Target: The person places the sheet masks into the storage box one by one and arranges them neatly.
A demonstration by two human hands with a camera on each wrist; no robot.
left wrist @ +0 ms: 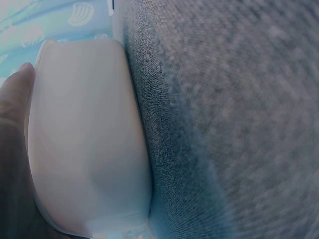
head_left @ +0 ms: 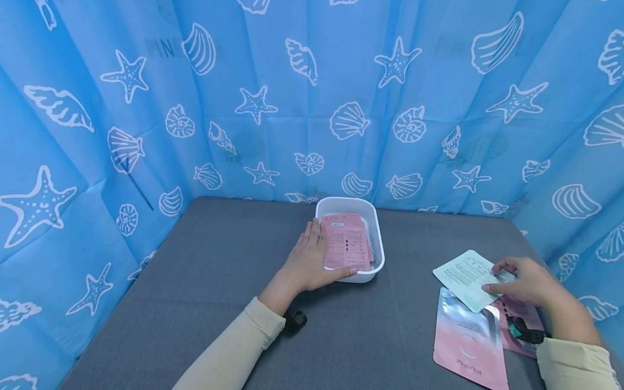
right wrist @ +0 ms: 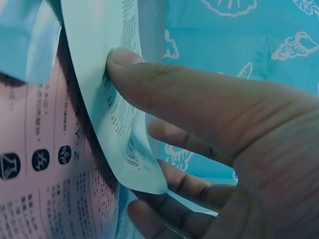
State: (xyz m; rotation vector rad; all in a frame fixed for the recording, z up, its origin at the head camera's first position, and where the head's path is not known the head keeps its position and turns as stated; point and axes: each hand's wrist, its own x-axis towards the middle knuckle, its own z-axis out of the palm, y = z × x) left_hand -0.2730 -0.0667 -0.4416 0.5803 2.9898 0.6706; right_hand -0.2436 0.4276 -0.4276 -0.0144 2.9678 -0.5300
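Observation:
A white plastic tub (head_left: 379, 238) with several pink printed sachets (head_left: 343, 244) in it stands near the back of the table. My left hand (head_left: 312, 260) rests along the tub's left and front rim, fingers extended and thumb across the front edge. The tub's white outer wall (left wrist: 89, 134) fills much of the left wrist view. At the right, my right hand (head_left: 524, 281) pinches a pale green sachet (head_left: 465, 276) between thumb and fingers. Under it lie a silver-and-pink sachet (head_left: 468, 341) and another pink sachet (right wrist: 45, 164) with printed text.
A grey cloth-covered table (head_left: 205, 287) spreads below everything. Behind and at both sides hangs a blue curtain (head_left: 292, 108) with white shells and starfish. Dark wrist devices (head_left: 294, 322) sit at both wrists.

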